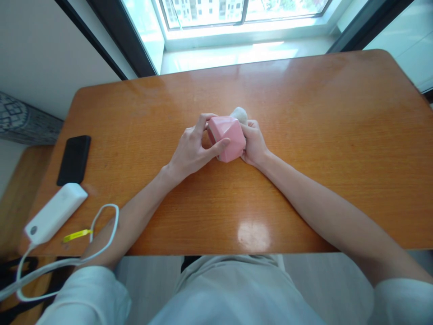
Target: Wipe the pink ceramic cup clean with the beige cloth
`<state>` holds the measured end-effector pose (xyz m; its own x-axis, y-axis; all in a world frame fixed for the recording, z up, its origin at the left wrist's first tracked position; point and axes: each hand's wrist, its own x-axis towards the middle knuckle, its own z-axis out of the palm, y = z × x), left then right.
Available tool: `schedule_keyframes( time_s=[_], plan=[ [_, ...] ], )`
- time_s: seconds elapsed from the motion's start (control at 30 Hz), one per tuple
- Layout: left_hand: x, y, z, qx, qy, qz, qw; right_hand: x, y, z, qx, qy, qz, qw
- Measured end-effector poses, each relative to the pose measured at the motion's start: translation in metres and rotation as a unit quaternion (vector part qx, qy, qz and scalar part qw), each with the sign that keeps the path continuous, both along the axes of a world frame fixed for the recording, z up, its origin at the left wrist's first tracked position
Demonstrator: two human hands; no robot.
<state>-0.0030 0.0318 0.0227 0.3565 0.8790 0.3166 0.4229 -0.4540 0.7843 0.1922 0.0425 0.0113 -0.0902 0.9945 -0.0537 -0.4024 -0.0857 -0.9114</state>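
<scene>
A pink faceted object (227, 135), glossy and about palm-sized, is held just over the middle of the wooden table (321, 180). My left hand (194, 146) grips it from the left, thumb across the near face and fingers around the far left edge. On the other side, my right hand (254, 142) is closed around a white, soft-looking wad (239, 114), which sticks up behind the pink object. The right fingers are partly hidden, and they press against the object's right side. Its underside cannot be seen.
A black phone (73, 160) lies at the table's left. Nearer stands a white power strip (56, 214) with its white cable (113, 230) looping over my left forearm; a yellow tag (77, 235) hangs on the cable. Beyond the table's far edge is a window (243, 13).
</scene>
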Motion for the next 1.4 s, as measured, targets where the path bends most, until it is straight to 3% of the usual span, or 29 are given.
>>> schedule_keyframes(
  time_s=[0.3, 0.43, 0.53, 0.63, 0.77, 0.87, 1.03, 1.1, 1.3, 1.4],
  plan=[
    [0.000, 0.011, -0.012, -0.073, -0.056, 0.016, 0.996, -0.001, -0.003, -0.004, 0.021, -0.024, -0.001, 0.999],
    [0.005, 0.008, -0.017, -0.085, -0.045, 0.069, 0.993, 0.000, -0.002, -0.006, 0.024, -0.023, 0.005, 0.999],
    [0.002, 0.008, -0.021, 0.031, -0.053, 0.056, 0.997, 0.000, -0.001, -0.006, 0.023, -0.035, 0.016, 0.999],
    [-0.010, 0.014, -0.021, 0.190, -0.019, -0.045, 0.981, 0.000, -0.001, -0.004, 0.022, -0.039, 0.023, 0.999],
    [-0.024, 0.024, -0.021, 0.248, 0.122, -0.173, 0.945, -0.001, -0.003, -0.001, 0.011, -0.031, 0.025, 0.999],
    [-0.024, 0.028, -0.026, 0.248, 0.142, -0.166, 0.944, -0.001, -0.003, 0.002, 0.005, -0.032, 0.025, 0.999],
    [-0.015, 0.024, -0.032, 0.338, 0.101, -0.148, 0.924, -0.002, -0.002, 0.003, 0.005, -0.014, 0.017, 1.000],
    [-0.011, 0.019, -0.030, 0.331, 0.084, -0.137, 0.930, -0.002, -0.002, 0.002, 0.009, -0.013, 0.013, 1.000],
    [-0.003, 0.009, -0.025, 0.209, -0.034, -0.129, 0.969, 0.000, -0.001, -0.004, 0.027, -0.030, 0.004, 0.999],
    [-0.001, 0.007, -0.025, 0.170, -0.044, -0.115, 0.978, 0.001, -0.001, -0.007, 0.051, -0.052, -0.003, 0.997]
  ],
)
